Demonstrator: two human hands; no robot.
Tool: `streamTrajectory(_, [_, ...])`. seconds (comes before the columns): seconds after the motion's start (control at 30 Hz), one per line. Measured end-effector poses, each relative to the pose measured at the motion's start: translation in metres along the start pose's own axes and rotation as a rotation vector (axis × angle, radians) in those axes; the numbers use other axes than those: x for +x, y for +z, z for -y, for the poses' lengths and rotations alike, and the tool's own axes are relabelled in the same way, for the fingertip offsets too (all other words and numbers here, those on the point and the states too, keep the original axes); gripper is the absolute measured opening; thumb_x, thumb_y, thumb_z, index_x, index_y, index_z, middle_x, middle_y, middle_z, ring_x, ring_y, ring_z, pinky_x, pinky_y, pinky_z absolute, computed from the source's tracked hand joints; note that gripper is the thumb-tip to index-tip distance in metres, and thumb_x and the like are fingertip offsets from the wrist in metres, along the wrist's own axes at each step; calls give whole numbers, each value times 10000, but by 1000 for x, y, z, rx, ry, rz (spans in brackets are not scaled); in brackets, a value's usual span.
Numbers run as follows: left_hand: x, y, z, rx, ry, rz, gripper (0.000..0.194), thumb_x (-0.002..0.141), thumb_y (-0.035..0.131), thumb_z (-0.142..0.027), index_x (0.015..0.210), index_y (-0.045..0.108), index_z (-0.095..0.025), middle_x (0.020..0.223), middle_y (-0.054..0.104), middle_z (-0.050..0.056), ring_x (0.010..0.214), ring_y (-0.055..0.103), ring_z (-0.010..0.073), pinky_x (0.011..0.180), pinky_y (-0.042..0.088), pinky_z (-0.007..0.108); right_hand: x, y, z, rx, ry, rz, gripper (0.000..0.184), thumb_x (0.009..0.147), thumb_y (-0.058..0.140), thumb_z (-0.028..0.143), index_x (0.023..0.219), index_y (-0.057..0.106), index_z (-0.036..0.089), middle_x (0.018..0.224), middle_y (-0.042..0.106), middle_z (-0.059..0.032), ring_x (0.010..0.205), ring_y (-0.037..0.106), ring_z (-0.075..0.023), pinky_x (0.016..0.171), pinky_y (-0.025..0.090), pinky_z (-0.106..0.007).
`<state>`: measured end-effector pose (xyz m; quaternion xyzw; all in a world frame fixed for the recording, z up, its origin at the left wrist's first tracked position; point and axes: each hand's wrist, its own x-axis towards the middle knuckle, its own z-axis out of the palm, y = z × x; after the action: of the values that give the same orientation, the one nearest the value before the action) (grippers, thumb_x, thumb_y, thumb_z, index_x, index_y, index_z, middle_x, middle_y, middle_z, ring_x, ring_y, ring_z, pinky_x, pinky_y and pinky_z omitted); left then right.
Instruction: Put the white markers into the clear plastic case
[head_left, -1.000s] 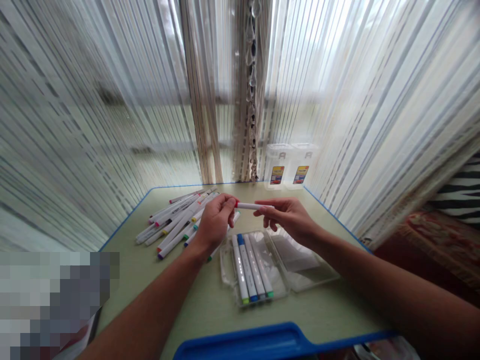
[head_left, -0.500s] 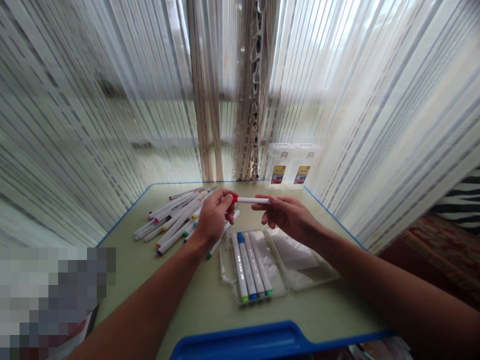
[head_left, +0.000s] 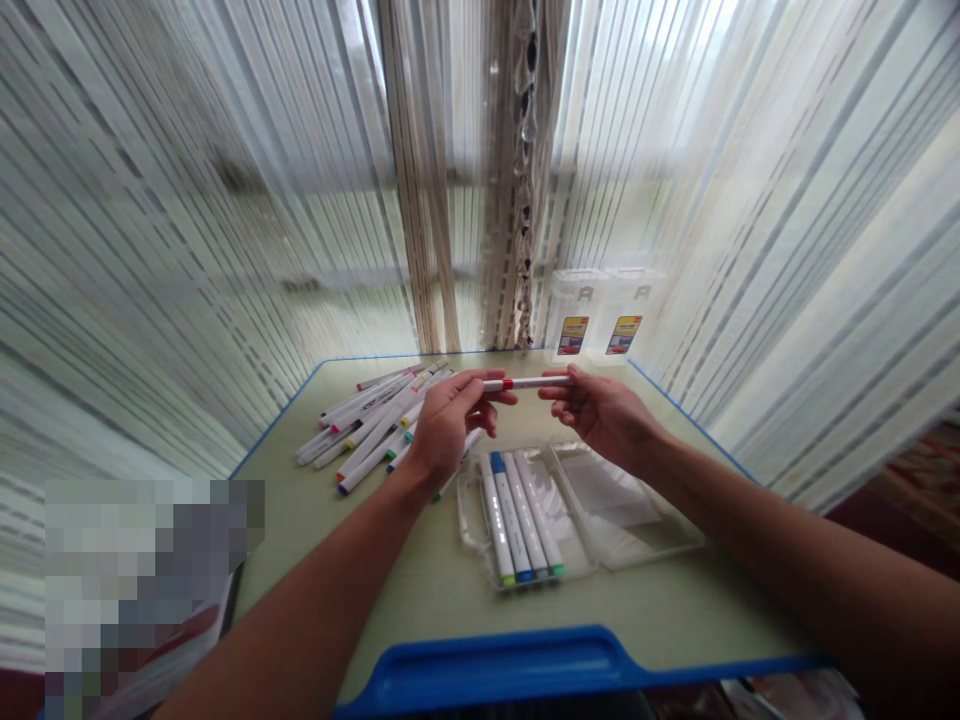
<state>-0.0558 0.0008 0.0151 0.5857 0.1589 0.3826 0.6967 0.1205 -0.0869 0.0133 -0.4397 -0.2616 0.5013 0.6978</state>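
Note:
A white marker [head_left: 541, 382] with a red band lies level in the air between my two hands, above the table. My left hand [head_left: 444, 420] pinches its left end, just left of the red band. The tips of my right hand's fingers [head_left: 609, 410] close on the other end. Below the hands an open clear plastic case [head_left: 581, 560] holds several white markers [head_left: 517, 520], with lime, blue, grey and green ends toward me. Left of my left hand, a loose pile of white markers [head_left: 375, 425] with coloured ends spreads over the table, partly hidden by that hand.
The light green table [head_left: 420, 610] has a blue rim with a moulded blue tray [head_left: 495, 665] at the front. Two clear cases [head_left: 574, 300] with yellow labels stand at the back right. String curtains [head_left: 315, 200] hang behind and at both sides.
Both hands and the marker appear slightly higher and further right, along with the whole view. More white shows left of the marker's red part, and my right hand's grip has shifted toward the marker's tip end.

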Motion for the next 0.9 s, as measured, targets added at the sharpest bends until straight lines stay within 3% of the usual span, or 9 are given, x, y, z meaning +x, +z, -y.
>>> streamTrajectory(0.5, [2,-3,7,133,-44,-40,184,811,573,-190,929,654,-75,760,713,107,500,545,88,492,462,228,-3,-2,-2,-110,-50,12,271,956,443,177,912,692,80,730,737,-117,508,642,-110,459,499,-171])
streamTrajectory(0.67, [2,-3,8,160,-51,-63,109,794,610,-191,861,617,-106,710,697,68,476,534,79,477,455,217,-3,-3,-6,-179,-126,60,217,916,545,248,894,700,99,734,735,-117,528,651,-135,445,487,-199])
streamTrajectory(0.9, [3,-3,9,235,-44,-62,154,755,677,-229,819,603,-110,659,678,52,467,526,79,461,448,210,0,-5,-8,-224,-153,93,237,862,632,324,889,707,101,730,738,-119,523,665,-151,429,480,-208])
